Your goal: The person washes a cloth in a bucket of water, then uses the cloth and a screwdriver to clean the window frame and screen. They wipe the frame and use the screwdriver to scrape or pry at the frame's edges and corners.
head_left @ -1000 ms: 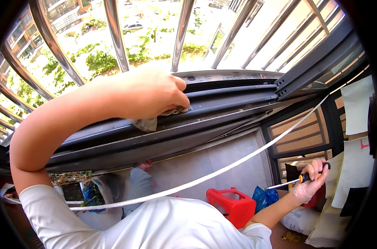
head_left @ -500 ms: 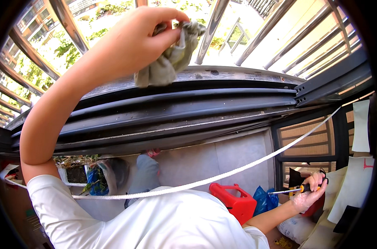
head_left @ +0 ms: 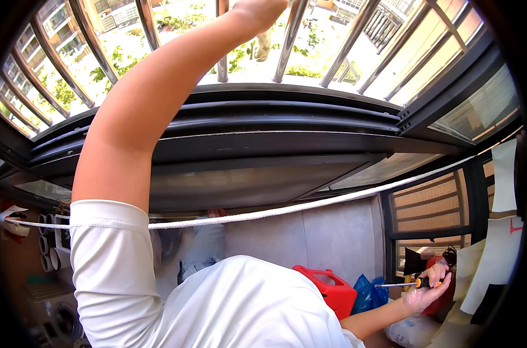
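Note:
My left arm reaches up and out to the metal railing bars [head_left: 291, 40], its hand [head_left: 262, 13] at the top edge of the view with the fingers mostly hidden. Below that hand shows part of a grey-green rag [head_left: 263, 46], which hangs among the bars. Out at the right, my right hand [head_left: 433, 283] is closed round a screwdriver [head_left: 398, 285] with a yellow and black handle, its shaft pointing left. Clear, crinkled plastic like a thin glove covers that hand near the wrist.
A black window track [head_left: 287, 116] runs below the railing. The white rope [head_left: 310, 205] stretches across in front of me. On the floor side are a red jerrycan [head_left: 340, 296], a blue plastic bag [head_left: 368, 293] and a white sack [head_left: 413, 330]. White sheets [head_left: 503, 180] hang at the right.
My left hand has moved up and outward from over the sill to the railing bars, taking the rag along. My right hand with the screwdriver has stayed nearly in place.

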Demonstrator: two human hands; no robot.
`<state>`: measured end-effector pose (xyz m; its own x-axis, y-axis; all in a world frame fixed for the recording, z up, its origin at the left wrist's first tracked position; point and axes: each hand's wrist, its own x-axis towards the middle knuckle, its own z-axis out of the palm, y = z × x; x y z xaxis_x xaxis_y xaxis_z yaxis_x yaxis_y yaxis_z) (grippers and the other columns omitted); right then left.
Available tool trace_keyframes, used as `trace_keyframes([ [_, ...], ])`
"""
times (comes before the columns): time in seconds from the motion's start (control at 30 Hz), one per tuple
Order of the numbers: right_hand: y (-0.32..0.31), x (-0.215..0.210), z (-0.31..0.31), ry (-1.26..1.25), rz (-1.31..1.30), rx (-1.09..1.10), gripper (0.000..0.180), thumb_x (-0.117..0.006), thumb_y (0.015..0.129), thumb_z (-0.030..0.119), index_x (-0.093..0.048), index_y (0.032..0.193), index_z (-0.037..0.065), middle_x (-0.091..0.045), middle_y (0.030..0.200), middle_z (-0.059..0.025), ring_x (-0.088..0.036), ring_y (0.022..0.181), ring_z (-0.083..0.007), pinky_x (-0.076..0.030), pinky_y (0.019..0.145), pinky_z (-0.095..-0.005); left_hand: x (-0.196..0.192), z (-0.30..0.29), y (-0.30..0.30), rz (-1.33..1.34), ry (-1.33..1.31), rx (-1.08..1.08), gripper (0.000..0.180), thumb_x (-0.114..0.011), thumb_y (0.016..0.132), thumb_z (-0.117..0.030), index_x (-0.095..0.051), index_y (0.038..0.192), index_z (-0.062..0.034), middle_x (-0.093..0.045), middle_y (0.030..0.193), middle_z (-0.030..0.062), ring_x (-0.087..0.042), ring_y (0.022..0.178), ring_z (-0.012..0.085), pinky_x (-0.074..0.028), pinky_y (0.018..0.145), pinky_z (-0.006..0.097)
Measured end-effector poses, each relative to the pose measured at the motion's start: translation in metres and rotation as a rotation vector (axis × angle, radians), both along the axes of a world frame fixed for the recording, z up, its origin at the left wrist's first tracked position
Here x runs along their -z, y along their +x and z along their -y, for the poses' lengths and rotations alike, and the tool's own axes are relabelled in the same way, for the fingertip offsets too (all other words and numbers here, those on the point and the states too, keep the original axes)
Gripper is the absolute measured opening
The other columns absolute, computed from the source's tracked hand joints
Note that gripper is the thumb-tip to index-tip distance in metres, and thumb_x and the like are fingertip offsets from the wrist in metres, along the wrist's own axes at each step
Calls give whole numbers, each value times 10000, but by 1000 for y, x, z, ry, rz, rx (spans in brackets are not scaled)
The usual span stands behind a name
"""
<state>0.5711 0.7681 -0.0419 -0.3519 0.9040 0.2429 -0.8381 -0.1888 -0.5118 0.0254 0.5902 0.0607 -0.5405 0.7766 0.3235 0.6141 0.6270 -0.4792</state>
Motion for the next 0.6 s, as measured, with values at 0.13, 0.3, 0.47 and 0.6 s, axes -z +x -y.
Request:
trace_keyframes([
  [0.13, 37, 5, 7, 23, 27, 66, 158, -524, 897, 84, -378, 903, 25, -308, 704, -27, -307, 525, -90, -325, 476, -214, 30, -9, -47, 283, 439, 97, 186, -467, 854, -107, -600, 878, 22, -612, 856, 224, -619, 782, 325, -498, 681, 385],
  [0.3, 67, 14, 16, 69, 97, 114, 133, -495, 925, 114, -414, 968, 17, -307, 680, -17, -300, 523, -83, -316, 472, -199, 6, 1, -10, 387, 764, 261, 240, -443, 864, -100, -625, 756, 15, -611, 718, 242, -612, 679, 342, -491, 653, 382],
  [0.47, 48, 6, 31, 206, 239, 20, 116, -501, 924, 106, -453, 989, 23, -330, 660, -2, -323, 524, -70, -330, 473, -184, -28, 13, 34, 304, 905, 501, 151, -582, 810, -69, -674, 900, 10, -661, 785, 183, -644, 702, 241, -503, 640, 318],
  [0.6, -14, 2, 37, 270, 320, -268, 183, -569, 857, 88, -461, 1000, 52, -403, 704, -8, -361, 547, -60, -335, 480, -188, -88, 55, 80, 234, 965, 597, 173, -628, 801, -117, -678, 911, 7, -674, 829, 156, -648, 740, 209, -516, 636, 303],
])
